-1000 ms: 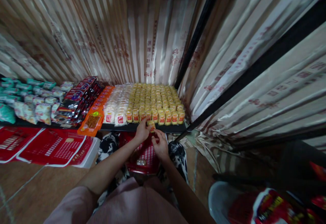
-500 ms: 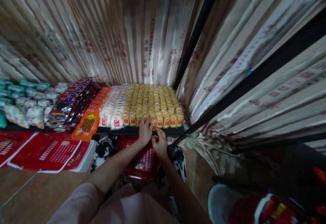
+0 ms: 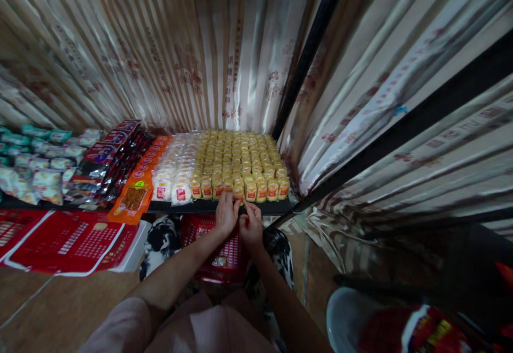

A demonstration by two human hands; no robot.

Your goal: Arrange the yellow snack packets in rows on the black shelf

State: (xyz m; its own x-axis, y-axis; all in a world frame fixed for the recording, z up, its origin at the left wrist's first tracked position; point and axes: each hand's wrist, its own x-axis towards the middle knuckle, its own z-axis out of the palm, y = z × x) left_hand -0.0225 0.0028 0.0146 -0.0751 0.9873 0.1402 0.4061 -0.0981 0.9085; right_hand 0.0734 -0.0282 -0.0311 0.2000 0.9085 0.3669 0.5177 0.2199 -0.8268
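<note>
Rows of small yellow snack packets [image 3: 250,188] in clear wrappers with red-and-orange labels stand on a black shelf [image 3: 276,207]. At the front row, my left hand [image 3: 226,215] has its fingers bent and closed on the lower edge of one yellow snack packet [image 3: 238,188]. Close beside it, the fingertips of my right hand [image 3: 251,227] pinch at the same packet's bottom edge. My fingers partly cover the wrapper's lower end. Left of the yellow rows are white packets [image 3: 181,191] with red labels, in similar clear wrappers.
An orange snack bag [image 3: 134,195], dark red bags [image 3: 108,163] and white-and-green packets [image 3: 47,183] fill the shelf's left. Below are a red basket [image 3: 224,270] between my knees and red bags [image 3: 76,243]. Black poles [image 3: 310,53] and striped curtains [image 3: 224,48] surround the shelf.
My left hand has drawn slightly down and back, showing more of the front-row packets. My right hand stays almost in place. The view has shifted slightly.
</note>
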